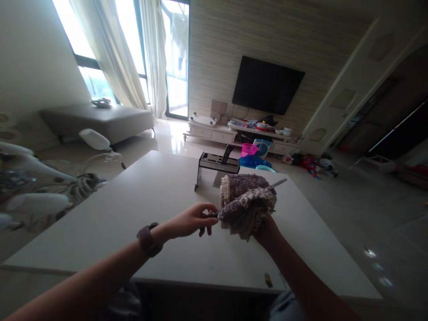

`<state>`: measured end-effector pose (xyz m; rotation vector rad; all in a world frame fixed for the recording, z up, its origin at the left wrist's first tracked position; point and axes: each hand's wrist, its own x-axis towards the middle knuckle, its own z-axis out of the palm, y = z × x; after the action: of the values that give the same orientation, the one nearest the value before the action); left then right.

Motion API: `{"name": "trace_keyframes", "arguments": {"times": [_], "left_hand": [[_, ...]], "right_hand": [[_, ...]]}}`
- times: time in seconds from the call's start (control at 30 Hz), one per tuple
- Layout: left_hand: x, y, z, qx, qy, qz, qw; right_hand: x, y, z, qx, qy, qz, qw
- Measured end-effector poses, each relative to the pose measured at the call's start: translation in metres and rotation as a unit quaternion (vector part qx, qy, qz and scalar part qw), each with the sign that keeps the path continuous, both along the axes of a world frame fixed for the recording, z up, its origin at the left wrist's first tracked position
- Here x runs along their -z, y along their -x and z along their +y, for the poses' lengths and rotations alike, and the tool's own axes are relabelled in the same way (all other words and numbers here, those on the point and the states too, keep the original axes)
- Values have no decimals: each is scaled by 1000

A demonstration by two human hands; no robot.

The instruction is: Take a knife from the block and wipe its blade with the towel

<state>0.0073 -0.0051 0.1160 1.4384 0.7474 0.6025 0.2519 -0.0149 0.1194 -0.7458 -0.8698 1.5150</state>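
The left hand [197, 218] has its fingers clamped on the dark handle of a slim, blade-like tool [278, 182], which points from it toward two o'clock. The shaggy brown cloth [247, 189] is just beside this hand, at three o'clock, folded around the tool, whose tip comes out beyond it. The right hand [265, 228] touches the cloth from below; the cloth lies at eleven o'clock from it. Its fingers are hidden, so I cannot tell their closing. The stand [219, 163] is at eleven o'clock from the cloth, on the white table [133, 214].
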Motion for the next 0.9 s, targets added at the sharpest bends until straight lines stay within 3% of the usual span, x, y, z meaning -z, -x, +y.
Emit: {"name": "trace_keyframes", "arguments": {"times": [0.13,0.33,0.57,0.9], "left_hand": [[5,-18,-15,-1,-103,95,990],[8,-34,-31,-40,-216,145,965],[9,-31,-20,-62,-199,189,959],[3,-17,3,-76,-124,155,977]], "right_hand": [[14,6,-2,-64,-6,20,998],[31,22,9,29,73,57,995],[37,14,35,70,103,74,989],[7,-40,60,134,21,111,984]]}}
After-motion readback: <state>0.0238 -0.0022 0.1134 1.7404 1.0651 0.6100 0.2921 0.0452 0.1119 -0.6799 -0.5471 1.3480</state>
